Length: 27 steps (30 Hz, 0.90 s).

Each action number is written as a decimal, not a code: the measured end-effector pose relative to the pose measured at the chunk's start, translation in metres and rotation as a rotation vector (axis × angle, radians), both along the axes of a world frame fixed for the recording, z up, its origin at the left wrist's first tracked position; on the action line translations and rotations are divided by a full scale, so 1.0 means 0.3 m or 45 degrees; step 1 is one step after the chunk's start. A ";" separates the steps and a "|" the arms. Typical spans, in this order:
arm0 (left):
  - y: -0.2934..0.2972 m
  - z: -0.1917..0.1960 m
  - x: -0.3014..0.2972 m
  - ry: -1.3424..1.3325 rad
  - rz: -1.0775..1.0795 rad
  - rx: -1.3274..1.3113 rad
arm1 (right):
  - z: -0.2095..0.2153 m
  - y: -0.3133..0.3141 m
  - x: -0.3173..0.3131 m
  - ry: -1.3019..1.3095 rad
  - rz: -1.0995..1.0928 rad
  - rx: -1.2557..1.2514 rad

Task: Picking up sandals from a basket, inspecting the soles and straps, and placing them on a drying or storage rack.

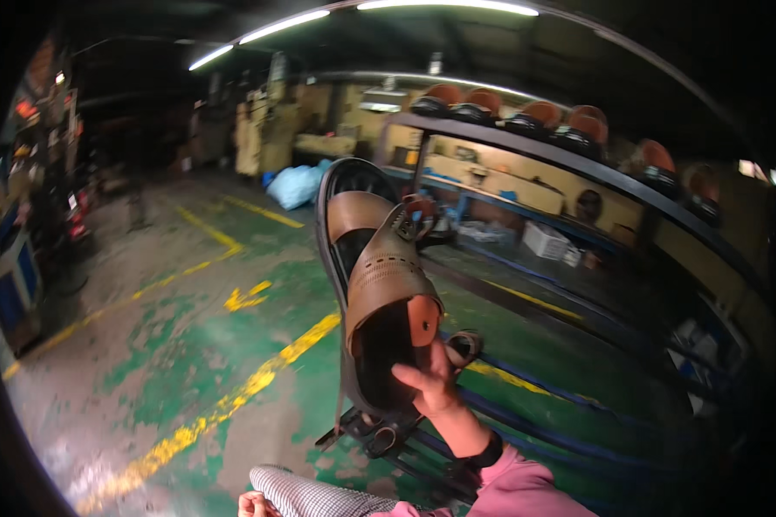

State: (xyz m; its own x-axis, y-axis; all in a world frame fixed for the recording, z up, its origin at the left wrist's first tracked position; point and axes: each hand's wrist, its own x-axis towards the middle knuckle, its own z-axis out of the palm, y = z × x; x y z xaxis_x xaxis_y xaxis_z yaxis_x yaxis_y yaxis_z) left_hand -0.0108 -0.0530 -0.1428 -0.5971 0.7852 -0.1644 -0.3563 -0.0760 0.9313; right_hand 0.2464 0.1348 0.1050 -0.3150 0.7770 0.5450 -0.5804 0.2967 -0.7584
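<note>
the right hand [431,379] grips a brown sandal [379,284], fingers curled around its heel; more sandals [526,112] line the rack [578,164]; a blue bag [295,185] sits behind.

Left hand [252,504] cut off by the lower edge, its grip untellable, right hand's [431,379] fingers partly hidden behind the brown strapped leather sandal [379,284], far shelves blurred
</note>
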 end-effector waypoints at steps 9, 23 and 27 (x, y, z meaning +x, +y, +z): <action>0.210 -0.046 0.096 0.120 -0.436 0.060 | 0.475 -0.350 0.556 0.291 -1.547 0.682; 0.245 0.088 0.145 0.291 -0.640 0.160 | 1.088 -0.603 1.602 0.153 -2.751 0.109; 0.310 0.172 0.080 0.443 -0.751 0.007 | 1.153 -0.634 1.670 -0.171 -2.645 -0.185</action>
State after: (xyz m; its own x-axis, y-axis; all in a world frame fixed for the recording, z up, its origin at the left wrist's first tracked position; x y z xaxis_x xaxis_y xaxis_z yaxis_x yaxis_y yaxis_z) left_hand 0.0132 0.0400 -0.0913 -0.0866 0.9956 -0.0353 -0.0197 0.0337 0.9992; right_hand 0.7475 -0.0556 0.4509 0.8569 -0.0227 0.5150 0.5052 0.2356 -0.8302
